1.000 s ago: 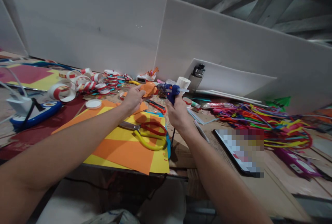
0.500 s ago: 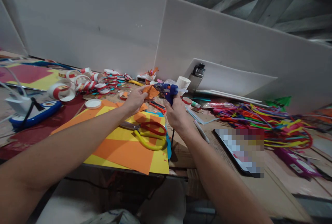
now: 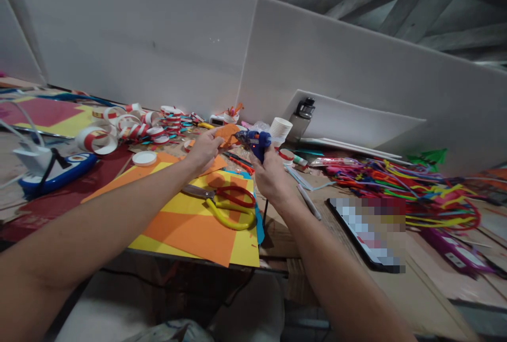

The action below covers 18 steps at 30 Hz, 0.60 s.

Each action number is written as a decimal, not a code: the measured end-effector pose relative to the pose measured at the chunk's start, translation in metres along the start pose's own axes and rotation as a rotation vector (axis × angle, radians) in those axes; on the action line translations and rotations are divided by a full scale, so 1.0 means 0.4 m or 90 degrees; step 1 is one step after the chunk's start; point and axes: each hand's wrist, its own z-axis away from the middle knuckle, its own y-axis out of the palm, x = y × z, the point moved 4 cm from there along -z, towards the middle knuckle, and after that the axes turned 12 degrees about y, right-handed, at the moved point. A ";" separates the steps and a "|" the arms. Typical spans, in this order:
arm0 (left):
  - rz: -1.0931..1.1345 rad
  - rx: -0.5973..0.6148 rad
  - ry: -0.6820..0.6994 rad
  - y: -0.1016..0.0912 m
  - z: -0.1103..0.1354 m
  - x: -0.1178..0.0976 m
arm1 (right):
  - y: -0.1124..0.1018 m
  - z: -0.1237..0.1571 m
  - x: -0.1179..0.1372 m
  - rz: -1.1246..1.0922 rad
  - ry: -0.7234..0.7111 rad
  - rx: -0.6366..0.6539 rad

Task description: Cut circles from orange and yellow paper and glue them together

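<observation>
My right hand (image 3: 271,173) is wrapped round the handle of a blue hot glue gun (image 3: 258,142), which points left and shows a small red light. Between the fingers of my left hand (image 3: 206,149) is a piece of orange paper (image 3: 227,135). The gun's nozzle is at the paper's right side; whether it touches I cannot tell. Below my hands, scissors (image 3: 233,207) with one red and one yellow handle lie on orange and yellow paper sheets (image 3: 190,236).
Red and white paper rings (image 3: 97,140) and a blue and white power strip (image 3: 59,173) are on the left. Stacked white cups (image 3: 280,129) and a bottle (image 3: 303,120) stand behind my hands. A phone (image 3: 364,236) and colourful pipe cleaners (image 3: 400,183) lie to the right.
The orange paper has turned a little in my left hand, and the gun has tilted slightly. The glue stick's pale end no longer shows behind the gun.
</observation>
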 end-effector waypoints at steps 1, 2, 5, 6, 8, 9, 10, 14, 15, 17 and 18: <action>0.003 -0.001 -0.001 0.000 0.000 -0.001 | 0.001 0.000 -0.001 -0.002 -0.004 -0.002; 0.004 -0.004 -0.001 0.000 0.000 0.000 | 0.001 0.000 -0.002 -0.002 -0.007 -0.005; -0.005 -0.015 -0.015 0.000 0.000 0.008 | -0.001 -0.002 -0.001 0.008 -0.011 -0.013; -0.012 -0.015 -0.023 0.000 0.001 0.012 | -0.001 -0.002 0.000 0.010 -0.012 -0.014; -0.021 -0.012 -0.033 0.000 0.000 0.016 | -0.001 -0.002 0.002 0.015 -0.013 -0.009; -0.022 -0.011 -0.033 -0.001 0.000 0.016 | -0.001 -0.001 0.002 0.018 -0.011 -0.006; -0.020 -0.012 -0.028 -0.001 -0.001 0.014 | 0.000 -0.001 0.003 0.021 -0.009 -0.004; -0.010 -0.007 -0.007 -0.003 -0.003 0.003 | -0.003 -0.001 0.003 0.029 -0.005 -0.014; -0.011 -0.005 -0.007 -0.002 -0.002 0.002 | -0.004 -0.001 0.003 0.030 -0.005 -0.017; -0.017 -0.007 -0.012 -0.001 -0.001 0.003 | -0.004 -0.001 0.003 0.030 -0.006 -0.018; -0.020 -0.009 -0.017 0.000 0.000 0.005 | -0.003 -0.001 0.003 0.026 -0.008 -0.016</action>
